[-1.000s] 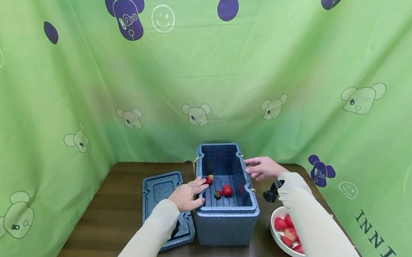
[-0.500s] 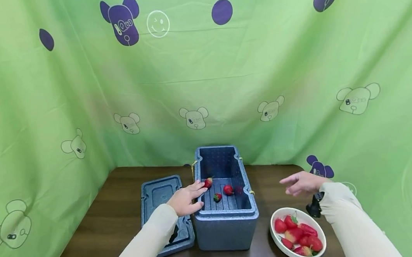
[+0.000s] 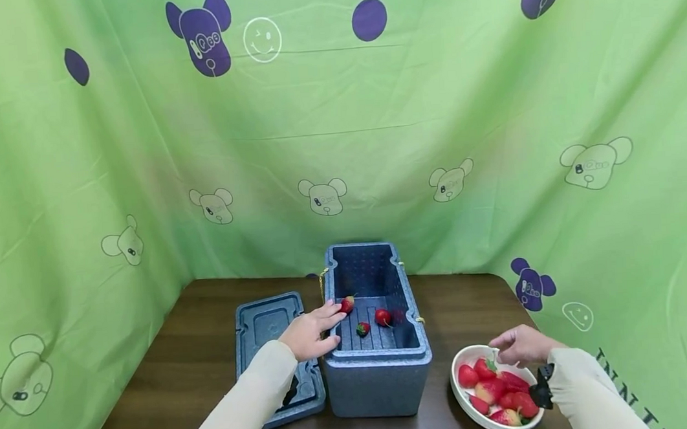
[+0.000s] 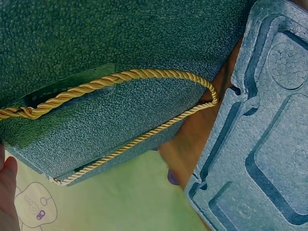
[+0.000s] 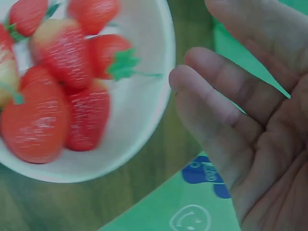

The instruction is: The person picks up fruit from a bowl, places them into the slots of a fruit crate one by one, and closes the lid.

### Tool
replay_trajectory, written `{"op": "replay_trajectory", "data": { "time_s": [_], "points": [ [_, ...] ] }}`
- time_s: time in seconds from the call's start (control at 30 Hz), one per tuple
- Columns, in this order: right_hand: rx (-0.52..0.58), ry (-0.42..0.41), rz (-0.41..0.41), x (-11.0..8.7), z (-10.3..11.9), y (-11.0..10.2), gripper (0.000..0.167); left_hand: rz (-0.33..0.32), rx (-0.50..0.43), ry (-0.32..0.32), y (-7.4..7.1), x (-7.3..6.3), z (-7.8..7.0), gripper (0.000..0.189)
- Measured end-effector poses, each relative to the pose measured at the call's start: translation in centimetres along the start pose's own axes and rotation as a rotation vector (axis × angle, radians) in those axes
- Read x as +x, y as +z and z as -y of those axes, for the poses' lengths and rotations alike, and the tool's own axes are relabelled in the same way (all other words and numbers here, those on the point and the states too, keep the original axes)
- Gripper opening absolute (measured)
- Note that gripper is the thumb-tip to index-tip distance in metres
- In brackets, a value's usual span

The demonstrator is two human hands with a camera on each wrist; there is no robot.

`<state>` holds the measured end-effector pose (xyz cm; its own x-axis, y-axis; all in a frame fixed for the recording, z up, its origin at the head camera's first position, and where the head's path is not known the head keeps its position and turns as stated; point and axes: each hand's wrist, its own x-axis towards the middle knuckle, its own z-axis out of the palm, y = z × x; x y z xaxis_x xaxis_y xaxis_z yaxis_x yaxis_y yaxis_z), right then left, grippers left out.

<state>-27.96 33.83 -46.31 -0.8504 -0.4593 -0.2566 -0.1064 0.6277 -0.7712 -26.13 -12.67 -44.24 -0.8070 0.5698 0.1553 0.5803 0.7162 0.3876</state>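
Observation:
My left hand (image 3: 309, 333) rests on the left rim of a blue foam box (image 3: 378, 384), its fingers fairly straight over the edge. Inside the box lie a strawberry (image 3: 347, 304) by those fingertips, a smaller strawberry (image 3: 363, 329) and a red strawberry (image 3: 383, 317). At the right, my right hand (image 3: 525, 345) hangs over the far rim of a white bowl (image 3: 461, 399) holding several strawberries (image 5: 62, 53). The right wrist view shows this hand (image 5: 250, 106) with loosely bent fingers and nothing in them, beside the bowl.
The box's grooved lid (image 3: 267, 322) lies on the wooden table (image 3: 170, 359) to the left. A yellow rope handle (image 4: 139, 74) loops out from the box's side toward the lid. Behind the table hangs a green printed cloth (image 3: 373, 109).
My right hand has moved from beside the box's right rim, rightward and down to the bowl. The red strawberry in the box has shifted slightly right. My left hand stays on the rim.

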Motion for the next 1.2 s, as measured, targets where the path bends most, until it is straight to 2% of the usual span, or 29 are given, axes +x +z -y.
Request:
{"op": "replay_trajectory", "data": {
  "time_s": [0.13,0.33,0.57,0.7,0.83,1.03,1.2],
  "points": [
    [0.000,-0.004,-0.037,-0.2,-1.1,1.3,0.032,-0.003,-0.004,0.011,0.0,0.1,0.0,0.051],
    [-0.010,-0.007,-0.063,-0.5,-2.3,2.6,0.031,-0.008,-0.006,0.018,0.1,0.2,-0.1,0.051],
    [-0.166,-0.063,-0.085,-0.5,-4.2,4.5,0.031,-0.010,-0.011,0.019,0.1,0.1,-0.1,0.051],
    [-0.181,-0.101,-0.064,0.1,-5.0,5.9,0.030,-0.008,0.005,0.013,0.0,0.0,0.0,0.051],
    [-0.170,-0.111,-0.076,0.4,-5.1,6.9,0.030,-0.005,-0.001,0.025,0.1,0.1,0.0,0.051],
    [-0.156,-0.084,-0.128,0.2,-5.0,7.9,0.029,-0.002,-0.011,0.033,0.4,0.2,0.1,0.051],
    [-0.253,-0.096,-0.165,0.6,-4.7,8.3,0.032,-0.010,-0.010,0.007,0.4,0.1,0.2,0.052]
  ]
}}
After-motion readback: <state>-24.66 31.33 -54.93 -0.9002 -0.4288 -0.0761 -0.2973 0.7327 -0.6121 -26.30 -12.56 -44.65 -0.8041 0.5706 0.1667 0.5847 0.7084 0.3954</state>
